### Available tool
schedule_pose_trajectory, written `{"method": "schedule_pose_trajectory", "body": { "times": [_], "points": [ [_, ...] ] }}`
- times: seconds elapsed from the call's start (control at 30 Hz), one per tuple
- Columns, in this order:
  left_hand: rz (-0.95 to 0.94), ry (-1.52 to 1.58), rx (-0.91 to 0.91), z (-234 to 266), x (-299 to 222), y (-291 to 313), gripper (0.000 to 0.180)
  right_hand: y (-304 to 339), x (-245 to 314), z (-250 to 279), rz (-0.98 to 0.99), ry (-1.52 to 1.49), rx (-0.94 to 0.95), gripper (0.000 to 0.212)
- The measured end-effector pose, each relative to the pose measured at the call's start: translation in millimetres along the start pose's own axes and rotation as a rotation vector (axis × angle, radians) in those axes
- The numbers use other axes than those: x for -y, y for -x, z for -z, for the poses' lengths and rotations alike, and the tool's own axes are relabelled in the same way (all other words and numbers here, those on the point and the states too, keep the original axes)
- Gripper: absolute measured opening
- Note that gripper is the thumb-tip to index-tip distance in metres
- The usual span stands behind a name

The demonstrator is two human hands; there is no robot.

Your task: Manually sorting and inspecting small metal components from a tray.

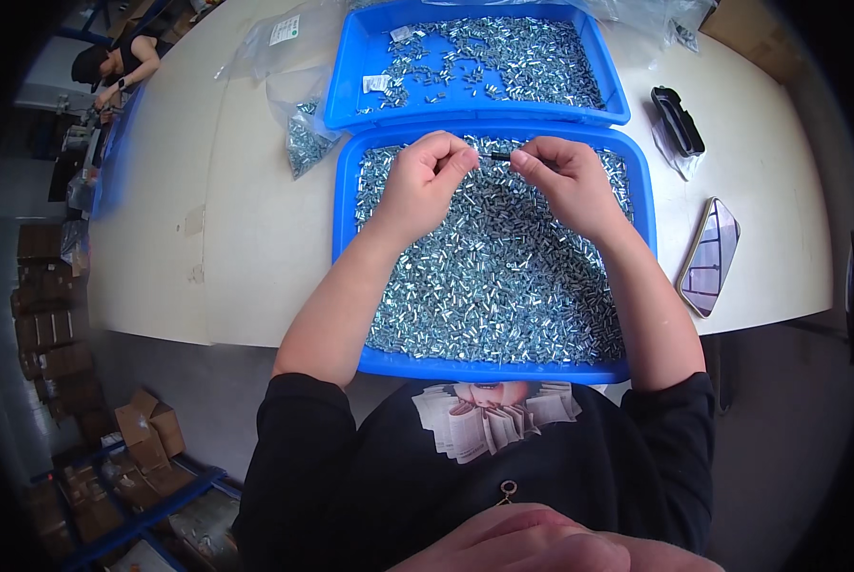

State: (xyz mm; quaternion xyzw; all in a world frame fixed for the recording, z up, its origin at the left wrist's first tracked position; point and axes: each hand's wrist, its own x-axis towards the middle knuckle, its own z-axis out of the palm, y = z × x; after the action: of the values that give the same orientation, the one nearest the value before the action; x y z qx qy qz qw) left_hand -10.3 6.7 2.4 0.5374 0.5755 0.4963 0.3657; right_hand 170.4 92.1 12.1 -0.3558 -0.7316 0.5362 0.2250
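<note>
Above the near blue tray [347, 205], my left hand [423, 186] and my right hand [570, 181] face each other, both closed in a pinch. A thin rod-shaped piece [499, 156], dark toward the right with a light section toward the left, spans the gap between my fingertips. My right fingers grip its dark end and my left fingers its light end; whether it is one piece or two I cannot tell. Beneath my hands the tray is filled with small silvery cylindrical metal pieces [493, 296].
Behind stands a second blue tray [474, 116] with similar pieces and small white labels. Left of it lies a clear bag of metal pieces [307, 141]. On the right are a black open case [677, 122] and a phone [709, 257]. Another person [131, 62] works at far left.
</note>
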Motion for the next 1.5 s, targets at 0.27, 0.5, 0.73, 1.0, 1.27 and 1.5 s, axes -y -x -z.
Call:
{"method": "schedule_pose_trajectory", "body": {
  "times": [0.27, 0.5, 0.73, 1.0, 1.27, 1.5],
  "points": [
    [0.001, -0.060, -0.042, -3, 3, 1, 0.017, 2, 4, -2, 0.318, 0.230, -0.086, 0.014],
    [0.094, -0.059, -0.019, -2, 0, -1, 0.021, 2, 2, -2, 0.380, 0.278, -0.130, 0.014],
    [0.033, -0.127, -0.030, -6, 2, 1, 0.015, 4, 4, -4, 0.340, 0.359, -0.115, 0.013],
    [-0.169, -0.349, -0.074, -10, 0, 1, 0.012, 3, -4, -4, 0.450, 0.475, -0.082, 0.013],
    [0.483, 0.516, 0.084, 4, -3, -2, 0.027, 4, 3, -5, 0.326, 0.053, -0.291, 0.015],
    [0.460, 0.666, 0.109, -1, -5, -2, 0.026, 1, -2, -5, 0.246, -0.267, -0.145, 0.018]
  ]
}}
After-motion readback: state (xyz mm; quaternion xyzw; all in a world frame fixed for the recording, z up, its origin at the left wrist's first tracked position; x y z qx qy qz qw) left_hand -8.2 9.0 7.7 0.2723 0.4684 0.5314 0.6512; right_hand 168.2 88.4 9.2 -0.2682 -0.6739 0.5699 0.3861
